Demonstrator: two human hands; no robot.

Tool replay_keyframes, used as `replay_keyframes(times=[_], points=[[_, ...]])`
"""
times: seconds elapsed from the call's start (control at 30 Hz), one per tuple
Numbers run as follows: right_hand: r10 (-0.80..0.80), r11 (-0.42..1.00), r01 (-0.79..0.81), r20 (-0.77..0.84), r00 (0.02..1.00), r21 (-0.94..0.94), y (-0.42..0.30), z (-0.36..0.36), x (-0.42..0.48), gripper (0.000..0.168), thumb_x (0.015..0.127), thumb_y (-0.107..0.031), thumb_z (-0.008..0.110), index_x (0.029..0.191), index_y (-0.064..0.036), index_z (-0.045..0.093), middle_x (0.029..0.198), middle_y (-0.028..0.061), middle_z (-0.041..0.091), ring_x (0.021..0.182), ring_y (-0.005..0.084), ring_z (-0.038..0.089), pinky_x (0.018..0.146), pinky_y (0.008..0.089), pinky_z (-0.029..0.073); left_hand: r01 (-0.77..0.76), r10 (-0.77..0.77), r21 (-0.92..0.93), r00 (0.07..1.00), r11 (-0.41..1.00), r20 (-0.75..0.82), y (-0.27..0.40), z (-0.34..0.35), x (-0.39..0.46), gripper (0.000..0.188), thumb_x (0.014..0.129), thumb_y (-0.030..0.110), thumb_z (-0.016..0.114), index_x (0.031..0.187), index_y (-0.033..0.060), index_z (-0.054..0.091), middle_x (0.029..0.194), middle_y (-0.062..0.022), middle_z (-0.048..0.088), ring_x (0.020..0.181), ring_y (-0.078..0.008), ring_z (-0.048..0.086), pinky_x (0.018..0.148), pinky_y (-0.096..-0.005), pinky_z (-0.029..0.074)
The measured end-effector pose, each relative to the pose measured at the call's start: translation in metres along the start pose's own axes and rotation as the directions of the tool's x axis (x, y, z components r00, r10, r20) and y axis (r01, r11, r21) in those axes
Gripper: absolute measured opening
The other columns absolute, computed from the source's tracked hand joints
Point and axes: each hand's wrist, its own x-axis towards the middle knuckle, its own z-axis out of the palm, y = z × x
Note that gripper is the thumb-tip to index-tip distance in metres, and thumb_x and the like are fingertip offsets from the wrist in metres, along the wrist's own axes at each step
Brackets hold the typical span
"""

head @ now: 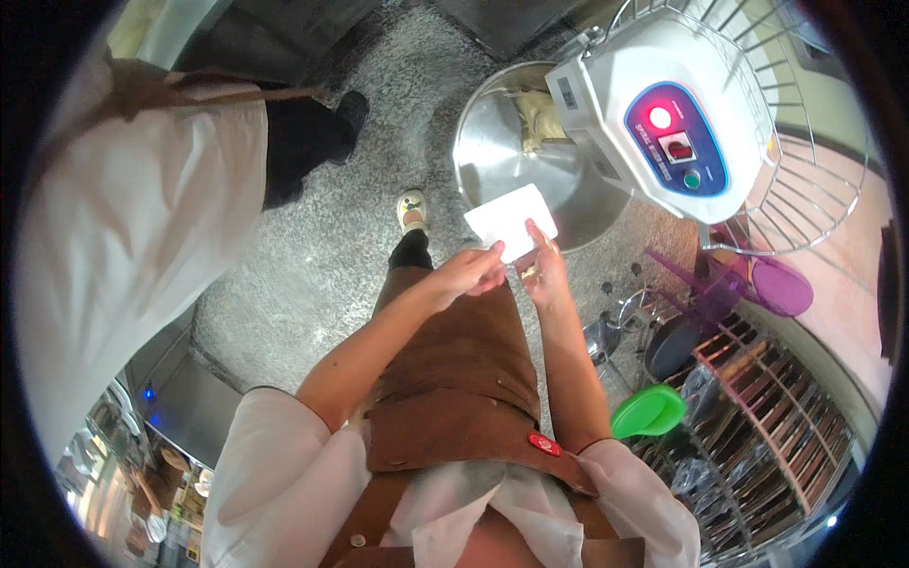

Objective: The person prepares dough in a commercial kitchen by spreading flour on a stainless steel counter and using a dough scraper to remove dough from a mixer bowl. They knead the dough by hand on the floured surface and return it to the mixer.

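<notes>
A white plastic dough scraper point(513, 219) is held between both of my hands, over the near rim of a large steel mixer bowl point(501, 153). My left hand point(472, 273) pinches its lower left edge between thumb and fingers. Bits of dough stick to the fingers of my right hand point(542, 270), whose thumb lies on the scraper's face. Pale dough point(537, 119) sits in the bowl beside the head of a white spiral mixer point(660, 142), which partly hides it. A red light glows on the mixer's panel.
A co-worker in a white garment point(163, 192) stands at the left. The mixer's wire guard point(817, 206) is raised. At the right are purple plastic scoops point(781, 286), a green plastic scoop point(648, 412) and a metal rack point(767, 426). A steel cabinet point(192, 387) stands at lower left.
</notes>
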Motion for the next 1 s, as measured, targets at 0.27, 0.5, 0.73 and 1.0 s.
replay_keyframes(times=[0.27,0.5,0.73,1.0], points=[[-0.337,0.726,0.231,-0.042,0.941,-0.648,-0.025,-0.071,0.124,0.032,0.086,-0.02,0.057,0.109,0.003,0.055,0.1,0.0111,0.061,0.084,0.0181,0.058,0.07,0.0317,0.047,-0.151,0.088,-0.073,0.835,0.986,-0.543,-0.059,-0.052,0.068,0.045,0.092,0.045,0.041,0.067,0.009,0.05,0.055,0.0024,0.039,0.049,-0.0076,0.032,0.047,-0.0227,0.025],[-0.476,-0.208,0.388,0.439,0.762,-0.898,-0.029,-0.058,0.263,0.039,0.083,-0.01,0.051,0.114,0.012,0.043,0.092,0.0295,0.059,0.083,0.0393,0.06,0.072,0.0446,0.046,-0.46,-0.11,-0.429,0.572,0.777,-0.813,-0.16,-0.142,0.186,0.034,0.093,0.032,0.043,0.071,0.0083,0.053,0.061,0.0029,0.044,0.053,-0.0067,0.036,0.049,-0.0227,0.027],[-0.685,-0.425,-0.051,0.284,0.671,-0.904,-0.021,-0.005,0.395,0.035,0.08,-0.013,0.053,0.106,0.009,0.044,0.091,0.0261,0.061,0.083,0.0401,0.061,0.072,0.0457,0.049,-0.391,-0.076,-0.378,0.604,0.839,-0.794,-0.232,-0.212,0.304,0.039,0.095,0.036,0.039,0.075,0.0065,0.056,0.062,0.0,0.049,0.052,-0.0069,0.041,0.045,-0.0225,0.029],[-0.824,-0.107,-0.38,-0.132,0.55,-0.919,-0.066,-0.002,0.477,0.05,0.078,-0.017,0.061,0.115,0.01,0.041,0.104,0.0221,0.06,0.092,0.0329,0.062,0.08,0.0371,0.051,-0.423,0.132,-0.234,0.675,0.875,-0.726,-0.211,-0.233,0.344,0.035,0.092,0.034,0.038,0.083,0.0062,0.058,0.069,-0.0003,0.051,0.056,-0.0082,0.037,0.055,-0.0228,0.032]])
